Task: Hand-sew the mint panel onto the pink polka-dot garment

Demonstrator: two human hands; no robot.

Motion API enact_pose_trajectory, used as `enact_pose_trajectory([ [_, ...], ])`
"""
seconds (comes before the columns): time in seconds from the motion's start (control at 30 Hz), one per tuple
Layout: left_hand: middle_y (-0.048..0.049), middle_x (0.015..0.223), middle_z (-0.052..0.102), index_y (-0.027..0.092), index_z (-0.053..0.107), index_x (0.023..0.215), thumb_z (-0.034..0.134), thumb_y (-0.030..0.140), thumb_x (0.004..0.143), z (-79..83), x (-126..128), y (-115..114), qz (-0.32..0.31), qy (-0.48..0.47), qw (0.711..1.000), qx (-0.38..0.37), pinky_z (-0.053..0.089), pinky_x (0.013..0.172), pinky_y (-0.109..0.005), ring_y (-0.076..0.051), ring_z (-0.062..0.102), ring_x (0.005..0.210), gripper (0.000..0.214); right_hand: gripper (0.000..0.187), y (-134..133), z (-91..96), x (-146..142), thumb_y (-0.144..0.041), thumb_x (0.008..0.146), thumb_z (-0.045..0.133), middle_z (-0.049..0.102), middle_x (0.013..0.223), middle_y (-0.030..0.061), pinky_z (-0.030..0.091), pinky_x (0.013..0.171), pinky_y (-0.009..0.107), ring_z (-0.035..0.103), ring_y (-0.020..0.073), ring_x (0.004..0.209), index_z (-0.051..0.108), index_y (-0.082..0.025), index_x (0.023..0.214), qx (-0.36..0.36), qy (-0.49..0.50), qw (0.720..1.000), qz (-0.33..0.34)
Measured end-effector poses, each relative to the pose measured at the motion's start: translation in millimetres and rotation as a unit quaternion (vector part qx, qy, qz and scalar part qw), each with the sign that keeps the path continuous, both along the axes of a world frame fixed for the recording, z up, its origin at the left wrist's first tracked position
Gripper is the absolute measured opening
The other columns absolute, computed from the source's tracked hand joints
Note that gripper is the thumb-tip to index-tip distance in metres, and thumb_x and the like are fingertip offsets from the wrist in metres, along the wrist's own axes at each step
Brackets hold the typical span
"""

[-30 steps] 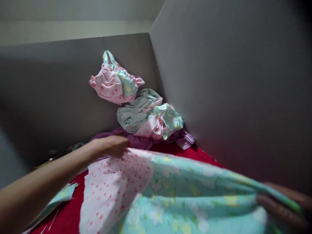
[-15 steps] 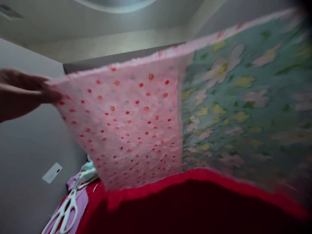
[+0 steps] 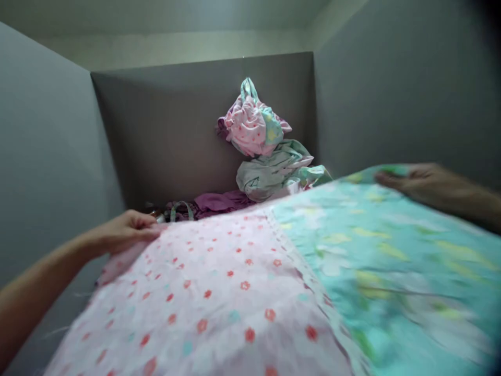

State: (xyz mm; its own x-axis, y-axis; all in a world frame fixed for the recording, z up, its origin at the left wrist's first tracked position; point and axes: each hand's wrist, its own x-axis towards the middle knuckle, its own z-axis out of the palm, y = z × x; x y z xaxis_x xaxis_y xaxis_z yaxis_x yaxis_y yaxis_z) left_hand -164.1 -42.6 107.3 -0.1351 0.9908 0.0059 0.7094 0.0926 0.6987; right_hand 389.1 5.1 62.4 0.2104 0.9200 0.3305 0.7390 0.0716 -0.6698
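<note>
A two-part piece of fabric (image 3: 219, 282) spreads across the lower view, pale pink with small red flowers on the left and turquoise with large blossoms on the right. A seam runs between the two prints. My left hand (image 3: 135, 230) pinches the far edge at the pink side. On the turquoise side, my right hand (image 3: 426, 185) grips the same far edge, slightly blurred. Between the hands the edge is drawn out, and the cloth slopes down toward me. Whatever lies beneath it is hidden.
A gathered pink and turquoise fabric bag (image 3: 250, 125) hangs on the grey back panel (image 3: 168, 136). Below it sits a bundle of pale green cloth (image 3: 270, 169), beside purple fabric (image 3: 223, 202). Grey partitions (image 3: 43, 141) rise on both sides.
The fabric has come down from an upright, raised position to a slope below the hanging bag, which now shows. Both hands have entered view; the scissors and red cloth are no longer seen.
</note>
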Motion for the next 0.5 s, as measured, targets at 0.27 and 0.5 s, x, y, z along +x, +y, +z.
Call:
enact_pose_trajectory([
  [0.27,0.0070,0.052,0.029,0.019,0.035,0.053,0.056,0.035,0.068,-130.5,-9.0,48.5,-0.163,0.181,0.967,-0.078,0.018,0.049,-0.023,-0.008,0.027,0.048,0.030,0.032,37.5,-121.8,-22.3,-0.040,0.087,0.047,0.056,0.070,-0.0007,0.044,0.067,0.028,0.054,0.0150,0.070,0.056,-0.015,0.071,-0.090,-0.134,0.979,0.128],
  [0.5,-0.0014,0.059,0.047,0.018,0.048,0.061,0.043,0.022,0.069,-139.6,-9.9,57.1,-0.077,0.344,0.934,-0.054,0.027,0.054,-0.028,-0.018,0.048,0.058,0.010,0.027,55.4,-127.2,-23.2,-0.038,0.089,0.049,0.062,0.086,0.0017,0.050,0.068,0.030,0.059,0.0130,0.073,0.060,-0.014,0.093,-0.159,-0.236,0.958,0.030],
])
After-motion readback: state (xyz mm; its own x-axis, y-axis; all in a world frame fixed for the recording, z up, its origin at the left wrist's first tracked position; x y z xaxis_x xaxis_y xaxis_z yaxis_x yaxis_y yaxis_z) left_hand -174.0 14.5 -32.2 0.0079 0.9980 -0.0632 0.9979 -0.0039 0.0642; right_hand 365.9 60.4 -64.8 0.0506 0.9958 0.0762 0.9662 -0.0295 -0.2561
